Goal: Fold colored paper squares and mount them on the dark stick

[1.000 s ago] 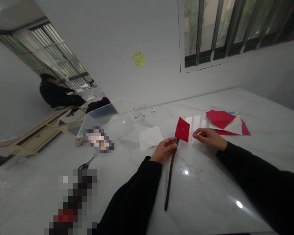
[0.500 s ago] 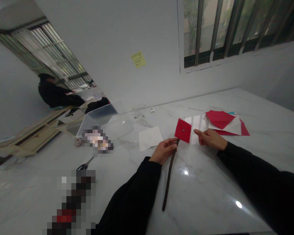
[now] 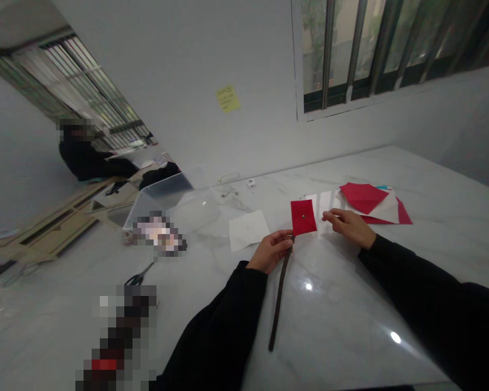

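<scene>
My left hand (image 3: 270, 251) grips a thin dark brown stick (image 3: 280, 296) near its upper end, fingers closed around it. Fixed to the top of the stick is a red square of paper (image 3: 299, 209), with a small shiny pin head at its middle. Just right of the square, my right hand (image 3: 350, 227) hovers with loosely bent fingers apart, holding nothing. A white paper sheet (image 3: 244, 231) with a small mark at its centre lies left of the square. Behind my right hand sits a pile of red and white paper pieces (image 3: 364, 196).
Scissors (image 3: 135, 278) lie on the marble-patterned table (image 3: 334, 326) to the left. A clear plastic box (image 3: 163, 190) stands beyond them. A thin cable (image 3: 228, 190) and a small white block (image 3: 251, 183) are near the wall. A seated person (image 3: 81, 157) is at far left.
The red square has turned on the stick, from tilted to nearly upright. My right hand's fingers have shifted from a pointing shape to a looser one. My left hand keeps its grip.
</scene>
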`<state>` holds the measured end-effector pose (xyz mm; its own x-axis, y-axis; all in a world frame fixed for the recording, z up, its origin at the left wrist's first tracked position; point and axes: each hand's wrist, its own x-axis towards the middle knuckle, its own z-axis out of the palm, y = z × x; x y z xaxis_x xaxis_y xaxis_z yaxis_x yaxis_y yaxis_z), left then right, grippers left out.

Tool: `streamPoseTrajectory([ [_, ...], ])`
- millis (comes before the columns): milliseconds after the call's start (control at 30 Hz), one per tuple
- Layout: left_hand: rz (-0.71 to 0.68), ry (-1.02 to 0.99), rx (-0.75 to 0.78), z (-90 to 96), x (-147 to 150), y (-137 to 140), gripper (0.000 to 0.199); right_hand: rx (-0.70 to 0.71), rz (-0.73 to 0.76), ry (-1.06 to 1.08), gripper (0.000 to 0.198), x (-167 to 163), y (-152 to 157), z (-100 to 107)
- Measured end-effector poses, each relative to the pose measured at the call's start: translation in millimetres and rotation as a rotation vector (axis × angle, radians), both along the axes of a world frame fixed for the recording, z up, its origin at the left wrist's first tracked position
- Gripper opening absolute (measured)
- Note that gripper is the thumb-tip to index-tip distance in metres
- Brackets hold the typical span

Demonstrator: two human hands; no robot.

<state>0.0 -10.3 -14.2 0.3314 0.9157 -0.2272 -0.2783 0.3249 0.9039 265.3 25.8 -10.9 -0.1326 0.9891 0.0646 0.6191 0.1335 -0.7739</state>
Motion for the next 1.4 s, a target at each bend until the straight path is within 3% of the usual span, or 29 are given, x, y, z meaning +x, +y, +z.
streamPoseTrajectory([
  [167, 0.002, 0.007, -0.006, -0.1, 0.3, 0.1, 0.045, 0.021, -0.046, 0.076, 0.064, -2.3, -1.6, -1.4],
  [300, -0.027, 0.026, 0.000, -1.5, 0.0, -0.4, 0.046, 0.083, 0.018, 0.119, 0.074, -1.4, -2.0, -3.3],
  [533, -0.161, 0.139, 0.036, -5.3, -2.4, -1.2, 0.046, 0.147, 0.068, 0.013, 0.062, -0.3, -1.9, -3.4],
  [700, -0.114, 0.121, 0.015, -5.4, -2.7, -1.3, 0.049, 0.113, 0.102, -0.086, 0.052, -0.7, -1.5, -3.0],
  [900, -0.098, 0.094, 0.010, -7.0, -2.1, -0.9, 0.048, 0.108, 0.061, -0.028, 0.060, -1.3, -2.8, -3.2],
  [1100, -0.010, -0.012, -0.015, -9.0, -2.5, 1.0, 0.046, -0.074, 0.247, -0.078, 0.073, -2.3, -3.9, -6.2],
  [1400, 0.005, -0.029, -0.027, -11.8, -1.5, 0.3, 0.047, 0.037, 0.256, -0.126, 0.066, -0.1, -0.3, -12.0],
])
